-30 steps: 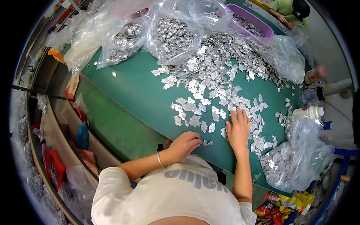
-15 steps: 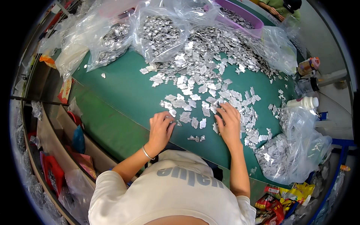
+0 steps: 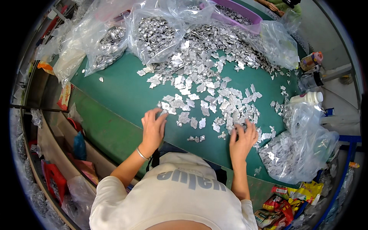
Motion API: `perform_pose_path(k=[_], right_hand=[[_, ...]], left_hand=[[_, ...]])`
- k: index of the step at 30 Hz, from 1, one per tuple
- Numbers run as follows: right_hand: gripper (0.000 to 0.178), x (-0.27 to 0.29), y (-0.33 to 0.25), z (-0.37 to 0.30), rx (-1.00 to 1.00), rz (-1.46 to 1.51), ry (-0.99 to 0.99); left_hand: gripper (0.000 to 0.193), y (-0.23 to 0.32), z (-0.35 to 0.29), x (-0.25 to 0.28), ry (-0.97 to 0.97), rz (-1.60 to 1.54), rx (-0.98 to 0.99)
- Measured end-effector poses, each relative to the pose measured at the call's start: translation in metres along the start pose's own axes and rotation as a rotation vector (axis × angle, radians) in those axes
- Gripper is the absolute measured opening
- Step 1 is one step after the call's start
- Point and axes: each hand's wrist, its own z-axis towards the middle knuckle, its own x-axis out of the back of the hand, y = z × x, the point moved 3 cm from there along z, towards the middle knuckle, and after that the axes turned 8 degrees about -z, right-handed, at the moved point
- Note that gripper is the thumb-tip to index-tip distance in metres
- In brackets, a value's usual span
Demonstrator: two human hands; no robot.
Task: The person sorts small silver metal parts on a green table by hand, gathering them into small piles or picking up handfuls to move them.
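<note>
Small flat silver metal pieces (image 3: pixel 234 105) with wavy outlines lie loosely spread on the green tabletop (image 3: pixel 115 90), in front of a big heap of them (image 3: pixel 214 42). My left hand (image 3: pixel 153 128), a bangle on its wrist, is at the left edge of the spread pieces. Its fingers are apart, with nothing seen in them. My right hand (image 3: pixel 243 142) reaches over the right side of the spread, fingers bent and parted, their tips at the pieces. What lies under those tips is partly hidden. A short row of pieces (image 3: pixel 196 138) lies between my hands, near the table's front edge.
Clear plastic bags of metal pieces (image 3: pixel 155 38) stand at the back left; another bag (image 3: pixel 283 157) sits at the right. Behind the heap is a purple bin (image 3: pixel 251 17). A white bottle (image 3: pixel 308 97) and cups (image 3: pixel 310 61) are at the right edge. Another person's hand (image 3: pixel 273 7) shows far right.
My right hand has moved right and toward me, off the middle of the spread. My left hand has shifted slightly left and away from me, and its fingers have spread. The view has shifted slightly.
</note>
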Motion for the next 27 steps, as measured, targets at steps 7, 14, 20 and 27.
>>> perform_pose_path(k=[7, 14, 20, 27], right_hand=[[0.038, -0.001, -0.007, 0.008, 0.088, 0.252, 0.073], [0.031, -0.011, -0.013, 0.005, 0.196, 0.194, 0.012], [0.033, 0.004, -0.008, -0.01, 0.137, 0.123, -0.08], [0.024, 0.001, -0.021, -0.029, 0.141, 0.24, -0.083]], left_hand=[[0.04, 0.017, -0.002, -0.004, -0.146, -0.236, -0.099], [0.042, 0.064, -0.025, -0.045, -0.492, -0.313, -0.283], [0.041, 0.061, -0.027, -0.052, -0.459, -0.561, -0.192], [0.04, 0.067, -0.024, -0.051, -0.466, -0.442, -0.237]])
